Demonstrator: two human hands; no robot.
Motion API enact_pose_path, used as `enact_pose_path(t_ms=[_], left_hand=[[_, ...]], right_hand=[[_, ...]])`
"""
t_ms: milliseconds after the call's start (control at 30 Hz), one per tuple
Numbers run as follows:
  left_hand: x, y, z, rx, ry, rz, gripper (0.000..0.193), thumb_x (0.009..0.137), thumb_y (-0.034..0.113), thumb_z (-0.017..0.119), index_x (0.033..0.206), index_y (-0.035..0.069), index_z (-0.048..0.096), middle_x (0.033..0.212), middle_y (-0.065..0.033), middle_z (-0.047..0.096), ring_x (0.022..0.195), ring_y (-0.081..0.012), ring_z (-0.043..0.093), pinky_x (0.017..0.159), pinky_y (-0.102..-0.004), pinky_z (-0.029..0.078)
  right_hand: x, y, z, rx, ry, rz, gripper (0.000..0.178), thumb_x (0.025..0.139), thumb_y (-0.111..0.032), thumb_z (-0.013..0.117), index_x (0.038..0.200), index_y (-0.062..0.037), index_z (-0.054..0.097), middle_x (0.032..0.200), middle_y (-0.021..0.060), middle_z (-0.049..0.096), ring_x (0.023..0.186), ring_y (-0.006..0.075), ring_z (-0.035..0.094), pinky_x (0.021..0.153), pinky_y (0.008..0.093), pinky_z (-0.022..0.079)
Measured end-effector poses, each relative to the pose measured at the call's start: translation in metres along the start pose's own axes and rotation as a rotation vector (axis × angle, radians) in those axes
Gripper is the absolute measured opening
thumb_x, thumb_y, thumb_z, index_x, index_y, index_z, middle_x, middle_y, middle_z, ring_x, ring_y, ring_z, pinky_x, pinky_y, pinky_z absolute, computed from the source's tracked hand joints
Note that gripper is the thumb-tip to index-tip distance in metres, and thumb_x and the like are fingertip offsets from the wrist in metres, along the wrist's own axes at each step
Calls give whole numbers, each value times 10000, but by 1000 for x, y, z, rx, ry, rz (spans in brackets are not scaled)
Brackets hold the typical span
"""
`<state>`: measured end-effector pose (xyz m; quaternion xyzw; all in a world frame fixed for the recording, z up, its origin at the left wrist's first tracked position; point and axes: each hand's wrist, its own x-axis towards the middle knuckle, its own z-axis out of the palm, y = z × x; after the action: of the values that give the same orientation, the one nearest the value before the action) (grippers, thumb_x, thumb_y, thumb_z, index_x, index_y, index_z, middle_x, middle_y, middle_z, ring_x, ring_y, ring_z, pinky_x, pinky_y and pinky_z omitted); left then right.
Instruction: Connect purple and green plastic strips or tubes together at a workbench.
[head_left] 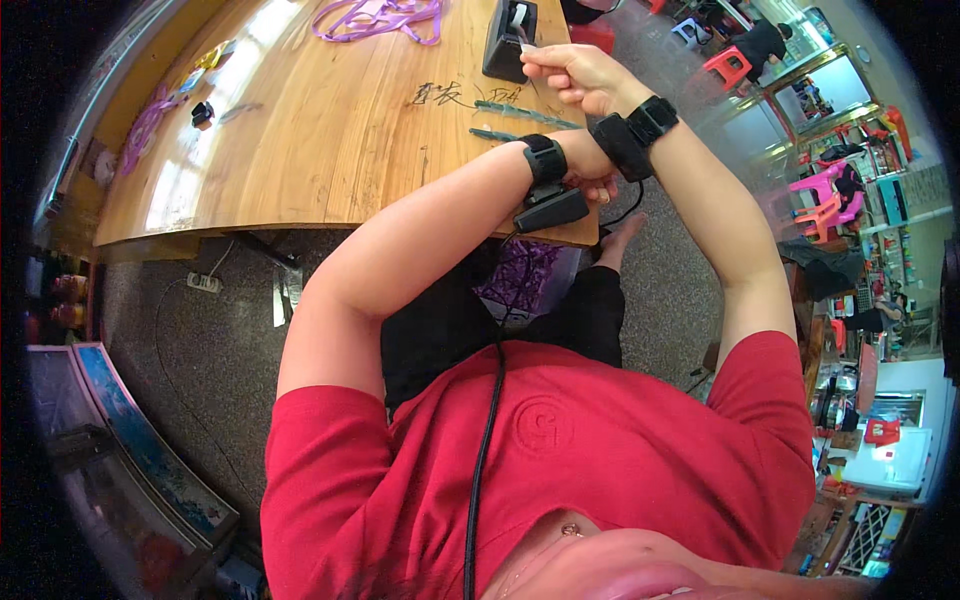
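At the table's far right edge stands a black tape dispenser [507, 45] with a pale roll core. My right hand [580, 76] is beside it, thumb and forefinger pinched at its front on what looks like a tape end; the clear strip itself hardly shows. My left hand [590, 158] is nearer me at the table edge, below the right wrist. Its fingers are curled, and the right wrist's black device hides part of them, so what they hold cannot be made out. Two dark green, twisted-looking strips [530, 112] lie on the wood just beyond my left wrist.
Purple straps [385, 18] lie at the table's far side, more at its left. A small black object [202, 114] rests there too. Under the table edge is a bin of purple items [528, 275]. A black cable [487, 440] runs down my front. Stools [727, 66] stand at right.
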<state>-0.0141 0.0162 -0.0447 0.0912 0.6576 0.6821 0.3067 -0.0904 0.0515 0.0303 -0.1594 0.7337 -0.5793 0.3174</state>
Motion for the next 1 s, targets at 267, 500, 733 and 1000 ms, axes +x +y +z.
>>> enact_pose_path(t_ms=[267, 500, 733, 1000], left_hand=[[0, 3, -5, 98, -37, -89, 364, 988, 307, 474, 807, 33, 631, 652, -94, 635, 461, -163, 576, 414, -292, 457], [-16, 21, -1, 253, -48, -91, 336, 974, 287, 514, 793, 35, 644, 701, -79, 667, 517, -161, 616, 446, -276, 484], [-14, 22, -1, 491, -60, -54, 329, 979, 281, 511, 879, 20, 683, 819, -85, 718, 576, -150, 655, 491, -270, 508], [-26, 29, -5, 478, -76, -61, 315, 974, 298, 518, 989, 11, 647, 837, -50, 691, 611, -124, 606, 552, -254, 491]], right_hand=[[16, 7, 1, 62, 28, 158, 222, 917, -202, 686, 895, 10, 622, 723, -22, 578, 467, -8, 305, 352, 154, 188], [2, 3, -8, -177, -25, 229, 197, 886, -242, 722, 838, -58, 671, 622, -67, 519, 434, 22, 264, 365, 211, 197], [-17, 10, -45, -254, -70, 66, 301, 930, -370, 641, 939, -70, 661, 629, -73, 525, 417, 0, 323, 347, 188, 226], [-101, 13, -103, -415, -260, -28, 213, 928, -280, 655, 942, -69, 687, 748, -21, 616, 546, 39, 476, 485, 177, 324]])
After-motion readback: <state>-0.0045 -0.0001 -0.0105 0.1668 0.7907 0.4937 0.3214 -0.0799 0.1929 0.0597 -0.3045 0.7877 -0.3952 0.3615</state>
